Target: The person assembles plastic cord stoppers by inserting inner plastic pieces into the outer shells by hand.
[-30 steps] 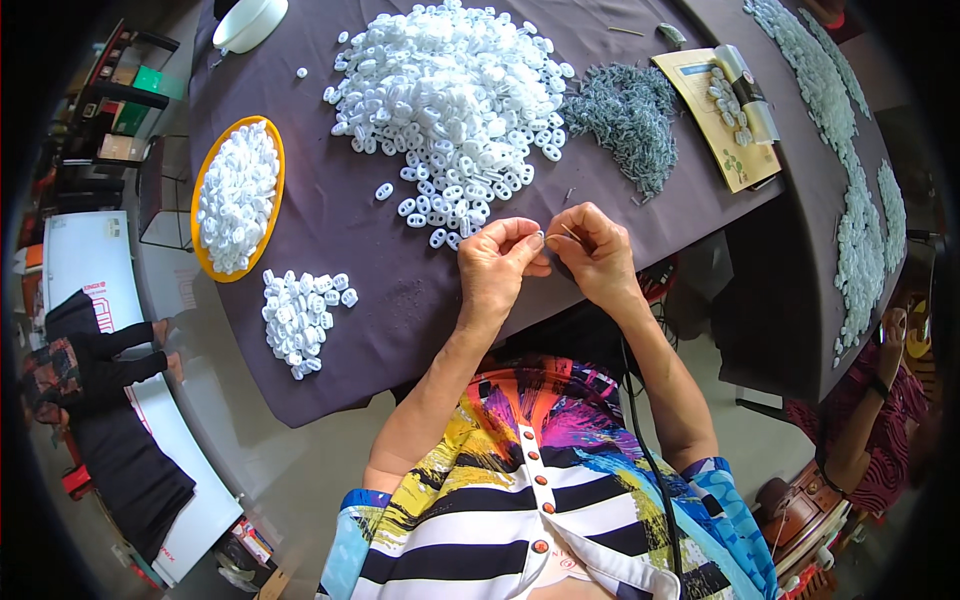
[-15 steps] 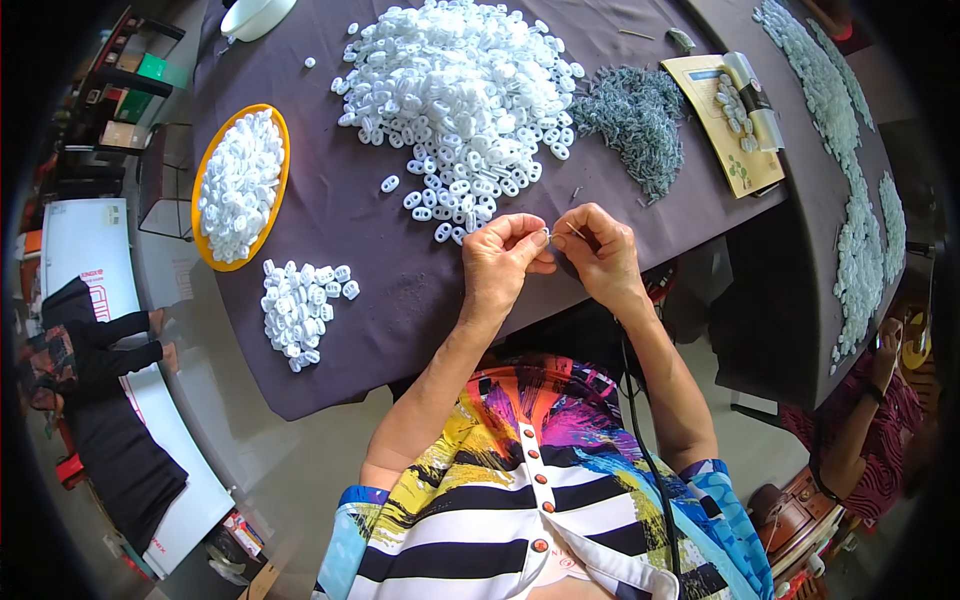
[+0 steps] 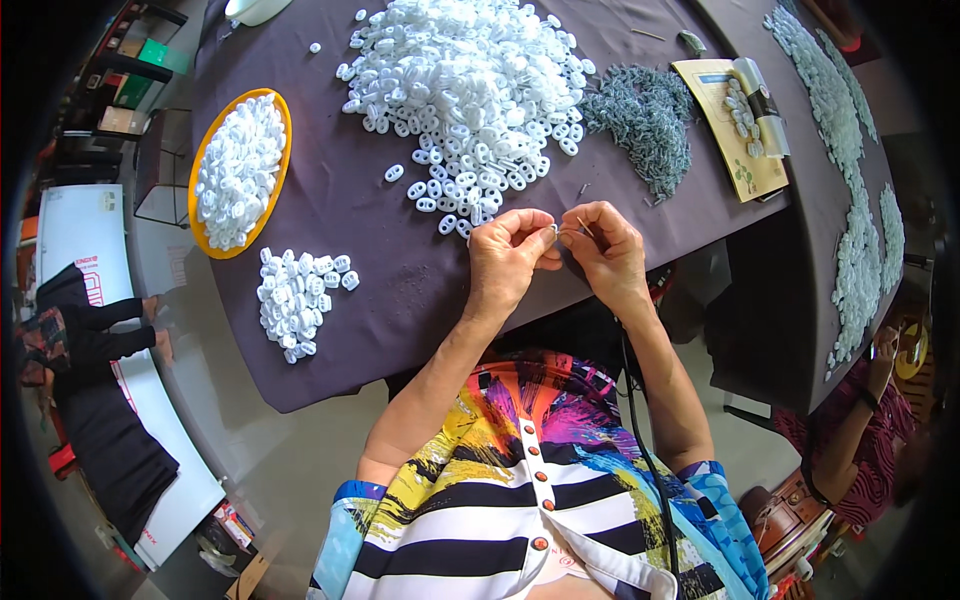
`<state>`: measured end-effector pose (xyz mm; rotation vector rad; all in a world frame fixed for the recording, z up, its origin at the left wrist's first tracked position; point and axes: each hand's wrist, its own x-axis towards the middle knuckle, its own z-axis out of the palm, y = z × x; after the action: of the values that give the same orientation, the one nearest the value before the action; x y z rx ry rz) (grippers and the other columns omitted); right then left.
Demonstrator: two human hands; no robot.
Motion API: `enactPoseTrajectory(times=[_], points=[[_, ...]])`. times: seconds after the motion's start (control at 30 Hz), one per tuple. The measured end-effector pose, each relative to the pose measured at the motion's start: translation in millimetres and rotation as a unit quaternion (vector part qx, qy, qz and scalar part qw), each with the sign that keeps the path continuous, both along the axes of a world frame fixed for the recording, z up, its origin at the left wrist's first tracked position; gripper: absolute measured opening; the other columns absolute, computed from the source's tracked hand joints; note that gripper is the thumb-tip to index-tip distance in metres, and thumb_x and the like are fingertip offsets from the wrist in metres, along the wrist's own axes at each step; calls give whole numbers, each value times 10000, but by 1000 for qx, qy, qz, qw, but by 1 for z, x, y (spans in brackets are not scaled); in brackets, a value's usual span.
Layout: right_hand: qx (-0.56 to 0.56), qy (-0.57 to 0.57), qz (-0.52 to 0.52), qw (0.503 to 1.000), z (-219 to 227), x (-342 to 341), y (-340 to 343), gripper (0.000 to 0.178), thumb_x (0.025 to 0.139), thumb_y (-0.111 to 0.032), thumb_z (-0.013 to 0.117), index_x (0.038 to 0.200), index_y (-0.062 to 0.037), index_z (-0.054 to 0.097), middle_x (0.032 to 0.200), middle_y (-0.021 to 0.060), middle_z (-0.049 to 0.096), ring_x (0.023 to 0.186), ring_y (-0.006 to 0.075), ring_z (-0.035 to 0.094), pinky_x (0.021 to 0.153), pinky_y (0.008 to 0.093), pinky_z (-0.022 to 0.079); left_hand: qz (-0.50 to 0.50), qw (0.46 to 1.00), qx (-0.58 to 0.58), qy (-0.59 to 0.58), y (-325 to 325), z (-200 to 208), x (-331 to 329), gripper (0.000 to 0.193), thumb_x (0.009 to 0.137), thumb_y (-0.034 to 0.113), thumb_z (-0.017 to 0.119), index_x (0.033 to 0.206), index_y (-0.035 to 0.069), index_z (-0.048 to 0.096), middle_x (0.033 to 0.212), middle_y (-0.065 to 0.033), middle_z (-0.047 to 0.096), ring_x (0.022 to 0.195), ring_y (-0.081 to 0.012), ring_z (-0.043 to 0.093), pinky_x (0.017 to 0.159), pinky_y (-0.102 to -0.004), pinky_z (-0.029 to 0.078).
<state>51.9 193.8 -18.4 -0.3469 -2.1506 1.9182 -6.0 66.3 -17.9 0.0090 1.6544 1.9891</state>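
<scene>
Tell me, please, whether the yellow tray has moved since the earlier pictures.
No: judged against the table, the yellow tray stays by the left edge; the whole view has shifted.

The left hand [image 3: 503, 262] pinches a tiny white bit [image 3: 554, 228]. The right hand [image 3: 612, 262] pinches a thin stick [image 3: 585, 227] near it. From the hands, a big white heap [image 3: 462, 85] sits at 11 o'clock on the dark tabletop [image 3: 380, 235]. A gray pile [image 3: 645, 125] lies between 1 and 2, and an orange bowl [image 3: 208, 243] of white pieces [image 3: 238, 170] between 9 and 10.
</scene>
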Motion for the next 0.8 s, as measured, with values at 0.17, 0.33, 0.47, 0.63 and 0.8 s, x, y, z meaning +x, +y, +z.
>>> enactPoseTrajectory(times=[0.17, 0.33, 0.47, 0.63, 0.8], points=[[-15, 8, 0, 1000, -3, 0, -2, 130, 794, 84, 575, 871, -17, 550, 780, -29, 538, 707, 21, 484, 606, 159, 398, 2, 1000, -5, 6, 0, 1, 1, 92, 821, 10, 606, 890, -50, 615, 740, -62, 630, 586, -106, 607, 528, -248, 546], [27, -1, 22, 999, -2, 2, 3, 119, 792, 86, 576, 833, -15, 528, 769, -22, 544, 711, 19, 493, 609, 163, 407, -4, 999, -23, 26, 0, -3, 2, 83, 818, 5, 603, 880, -50, 613, 728, -67, 630, 582, -108, 609, 522, -249, 545], [46, -8, 26, 999, -3, 0, 4, 115, 790, 80, 580, 818, -16, 523, 749, -15, 552, 687, 16, 494, 592, 165, 408, -12, 999, -36, 13, 1, -1, 2, 66, 818, 0, 602, 862, -48, 612, 727, -69, 628, 579, -111, 609, 516, -251, 545], [33, 0, 7, 999, -4, -2, -1, 107, 794, 78, 577, 821, -14, 530, 727, -20, 566, 674, 17, 510, 594, 166, 425, 18, 1000, 5, -11, 2, 0, 2, 63, 821, -4, 597, 868, -46, 606, 751, -69, 626, 584, -113, 610, 519, -251, 548], [62, -29, 16, 998, -1, -1, 0, 132, 784, 76, 599, 885, -5, 574, 813, 7, 610, 742, 36, 554, 647, 177, 455, 32, 998, 38, -24, 0, -1, 2, 69, 826, -7, 590, 885, -42, 600, 770, -65, 622, 592, -113, 611, 537, -248, 553]])
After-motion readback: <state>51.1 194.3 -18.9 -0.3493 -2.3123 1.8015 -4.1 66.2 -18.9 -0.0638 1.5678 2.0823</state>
